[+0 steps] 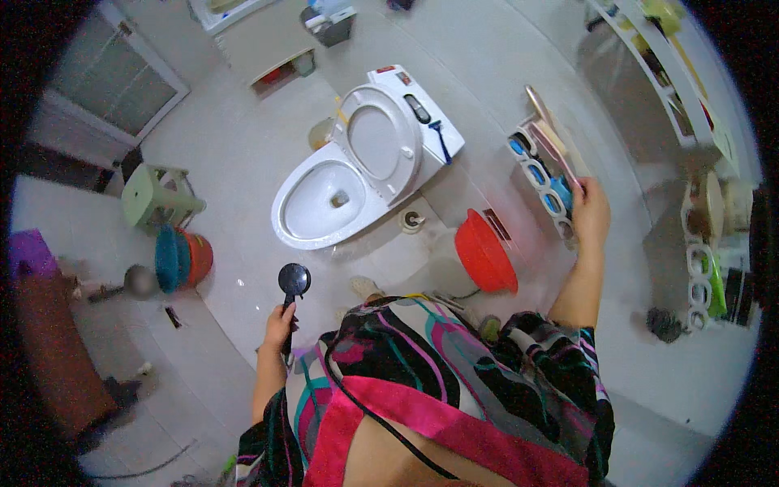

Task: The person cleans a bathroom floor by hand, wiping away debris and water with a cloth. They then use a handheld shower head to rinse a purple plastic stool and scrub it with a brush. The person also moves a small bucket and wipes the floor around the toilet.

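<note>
My left hand (279, 332) is closed round the handle of a black hand shower (294, 280), its round head up, near the front of the toilet. At the right, my right hand (590, 210) is at the end of a wall rack (535, 170) with oval openings; its fingers touch a pinkish flat edge there, and whether they grip it I cannot tell. Blue items show in the rack. Between my hands stands a white toilet (322, 204) with its lid and seat (383, 140) raised. On the tank lies a dark blue razor (442, 141) beside the oval flush button (417, 108).
A red basin (485, 252) leans by the wall near a floor drain (412, 221). At left are a pale green stool (155, 195) and teal and red basins (173, 259). A second rack (700, 286) and a shelf (688, 115) are at right. My slippered feet are below.
</note>
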The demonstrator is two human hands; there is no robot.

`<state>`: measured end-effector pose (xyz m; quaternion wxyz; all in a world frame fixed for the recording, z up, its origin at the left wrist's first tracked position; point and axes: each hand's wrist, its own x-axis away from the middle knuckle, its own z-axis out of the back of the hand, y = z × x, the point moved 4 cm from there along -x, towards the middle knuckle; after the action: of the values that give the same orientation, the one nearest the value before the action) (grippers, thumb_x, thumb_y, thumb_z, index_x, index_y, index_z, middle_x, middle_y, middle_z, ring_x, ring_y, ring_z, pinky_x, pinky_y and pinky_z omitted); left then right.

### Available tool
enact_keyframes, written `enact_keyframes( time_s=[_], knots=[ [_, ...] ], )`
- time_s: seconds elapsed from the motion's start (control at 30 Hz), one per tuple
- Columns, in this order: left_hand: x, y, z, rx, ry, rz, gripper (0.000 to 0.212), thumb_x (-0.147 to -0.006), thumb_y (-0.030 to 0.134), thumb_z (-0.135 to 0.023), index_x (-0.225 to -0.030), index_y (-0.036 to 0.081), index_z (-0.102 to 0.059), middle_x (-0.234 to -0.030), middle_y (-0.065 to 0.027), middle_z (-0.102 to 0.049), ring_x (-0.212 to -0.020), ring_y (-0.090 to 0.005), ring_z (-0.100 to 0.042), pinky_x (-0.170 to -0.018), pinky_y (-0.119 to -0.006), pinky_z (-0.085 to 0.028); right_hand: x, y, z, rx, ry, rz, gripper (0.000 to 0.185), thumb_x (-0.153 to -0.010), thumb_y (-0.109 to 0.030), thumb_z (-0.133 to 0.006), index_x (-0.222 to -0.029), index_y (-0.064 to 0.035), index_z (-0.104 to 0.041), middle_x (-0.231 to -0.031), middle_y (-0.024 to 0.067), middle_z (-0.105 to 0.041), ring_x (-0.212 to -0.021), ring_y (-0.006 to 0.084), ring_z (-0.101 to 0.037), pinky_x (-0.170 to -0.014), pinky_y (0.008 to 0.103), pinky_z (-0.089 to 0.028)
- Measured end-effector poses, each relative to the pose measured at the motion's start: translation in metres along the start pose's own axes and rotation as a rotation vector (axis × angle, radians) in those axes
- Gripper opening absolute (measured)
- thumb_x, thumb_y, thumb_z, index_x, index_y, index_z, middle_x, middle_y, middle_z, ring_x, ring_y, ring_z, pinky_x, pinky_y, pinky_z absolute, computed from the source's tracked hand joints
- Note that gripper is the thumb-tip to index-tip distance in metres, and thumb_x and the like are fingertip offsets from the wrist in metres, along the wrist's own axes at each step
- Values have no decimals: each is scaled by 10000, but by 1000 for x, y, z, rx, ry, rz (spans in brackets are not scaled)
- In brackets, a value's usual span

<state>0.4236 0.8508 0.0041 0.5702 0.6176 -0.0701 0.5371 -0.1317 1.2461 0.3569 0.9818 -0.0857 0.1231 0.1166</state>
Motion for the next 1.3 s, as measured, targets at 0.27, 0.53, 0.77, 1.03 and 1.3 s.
enact_keyframes(
  time_s=[0.27,0.53,0.77,1.03,1.3],
  knots=[
    [20,-24,31,67,135,-9,474,-924,467,-647,-977,-3,-615,-769,-71,-614,-646,-159,-590,-598,-323,-509,14,-79,-3,-678,36,363,274,-1005,-235,-591,-1167,-16,-618,-966,76,-669,-875,173,-621,-761,311,-503],
    [55,-96,66,366,275,58,473,-939,479,-638,-995,11,-599,-731,-42,-591,-611,-131,-567,-564,-293,-492,153,-354,-158,-975,-948,573,232,-976,-166,-643,-1178,-53,-627,-909,-9,-607,-811,74,-551,-704,227,-462],
    [65,-107,-6,773,526,109,415,-972,435,-609,-1021,24,-582,-785,-42,-610,-638,-129,-581,-575,-290,-487,277,-472,-280,-598,-1638,791,271,-956,-292,-671,-1103,-65,-647,-738,-37,-575,-618,60,-493,-550,226,-393],
    [109,-148,56,1032,710,-138,349,-987,367,-610,-1068,28,-580,-796,-25,-602,-640,-107,-578,-592,-283,-482,544,-582,-348,-339,-2168,615,289,-955,-322,-658,-1099,-82,-589,-750,33,-613,-538,110,-540,-477,287,-452],
    [110,-162,29,1264,954,-222,289,-1006,297,-592,-1102,26,-572,-831,-10,-600,-736,-109,-593,-692,-288,-497,678,-607,-318,5,-2495,599,294,-943,-151,-580,-1202,-14,-594,-968,108,-688,-820,232,-692,-634,352,-574]
  ],
)
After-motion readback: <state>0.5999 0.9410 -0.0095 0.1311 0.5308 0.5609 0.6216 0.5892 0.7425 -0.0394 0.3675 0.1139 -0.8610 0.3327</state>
